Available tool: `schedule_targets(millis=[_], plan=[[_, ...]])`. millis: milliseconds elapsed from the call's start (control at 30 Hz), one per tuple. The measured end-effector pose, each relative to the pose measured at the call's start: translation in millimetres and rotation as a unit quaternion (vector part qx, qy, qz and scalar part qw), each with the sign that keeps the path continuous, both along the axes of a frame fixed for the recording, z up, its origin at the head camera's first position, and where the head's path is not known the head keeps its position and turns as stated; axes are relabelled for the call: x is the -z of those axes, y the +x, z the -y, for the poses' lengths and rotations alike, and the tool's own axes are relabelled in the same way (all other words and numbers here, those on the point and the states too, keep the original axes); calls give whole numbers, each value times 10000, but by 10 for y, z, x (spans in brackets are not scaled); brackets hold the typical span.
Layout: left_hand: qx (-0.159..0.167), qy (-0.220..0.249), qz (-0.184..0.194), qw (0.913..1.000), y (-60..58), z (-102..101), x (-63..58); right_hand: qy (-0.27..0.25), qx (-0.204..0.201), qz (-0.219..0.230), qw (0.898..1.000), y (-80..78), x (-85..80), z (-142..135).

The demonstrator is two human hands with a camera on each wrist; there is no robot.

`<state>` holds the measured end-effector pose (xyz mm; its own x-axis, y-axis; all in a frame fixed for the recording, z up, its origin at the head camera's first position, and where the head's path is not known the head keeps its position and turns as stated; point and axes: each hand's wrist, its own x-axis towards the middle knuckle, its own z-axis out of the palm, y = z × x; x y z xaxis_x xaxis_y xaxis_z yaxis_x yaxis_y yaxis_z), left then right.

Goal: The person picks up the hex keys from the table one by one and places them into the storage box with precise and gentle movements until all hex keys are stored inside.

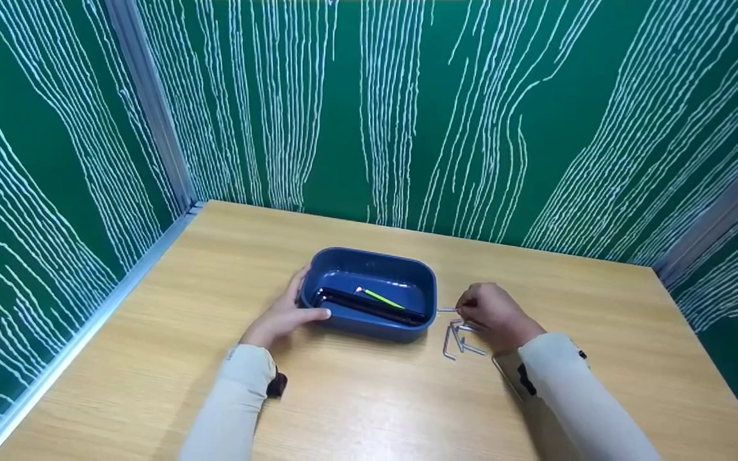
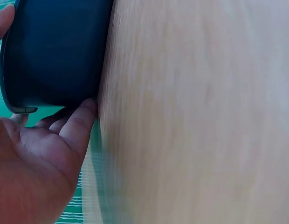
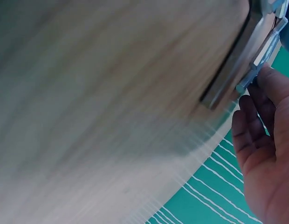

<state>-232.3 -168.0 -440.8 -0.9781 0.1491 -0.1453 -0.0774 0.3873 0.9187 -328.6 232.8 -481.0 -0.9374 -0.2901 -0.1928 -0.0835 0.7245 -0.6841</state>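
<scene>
A dark blue rectangular box [image 1: 369, 328] stands on the table, its open top facing up. My left hand [image 1: 286, 315] grips its left end, thumb over the near rim and fingers around the side; in the left wrist view the fingertips [image 2: 84, 112] reach low on the box wall. Inside lie a glossy black elongated object [image 1: 369, 306] and a thin bright green stick [image 1: 380, 298]. To the right of the box, my right hand [image 1: 494, 310] pinches a thin silver hex key [image 1: 447, 310] between thumb and forefinger. Several more L-shaped hex keys [image 1: 450, 342] lie loosely piled just below that hand.
The wooden table [image 1: 369, 397] ends at green walls [image 1: 343, 128] with white wavy lines at the back and sides. A thin flat item [image 1: 507, 378] lies partly hidden under the right wrist. Metal posts [image 1: 154, 102] stand at the corners.
</scene>
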Motion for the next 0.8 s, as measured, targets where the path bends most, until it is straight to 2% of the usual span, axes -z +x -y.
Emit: schedule_targets(millis=[100, 167, 300, 367, 433, 500, 700, 800], plan=[[-35, 16, 75, 10000, -32, 11, 28, 283, -52, -189, 9994, -25, 4, 7], [-56, 31, -12, 10000, -84, 25, 102, 477, -195, -365, 9980, -34, 4, 13], [-73, 74, -270, 9996, -157, 38, 241, 1006, -662, -1002, 9877, -37, 6, 17], [-108, 30, -402, 9991, -193, 48, 324, 1316, -851, -1345, 9785, -45, -2, 21], [-130, 17, -324, 9994, -195, 47, 337, 1284, -781, -1237, 9809, -50, -5, 27], [-170, 7, -361, 9992, -235, 58, 419, 1240, -661, -1109, 9839, -54, -2, 28], [-200, -19, -472, 9987, -247, 61, 420, 562, 105, -317, 9979, -69, -12, -2], [-228, -59, -440, 9988, -250, 65, 414, 523, 239, -377, 9976, -84, -67, -10]])
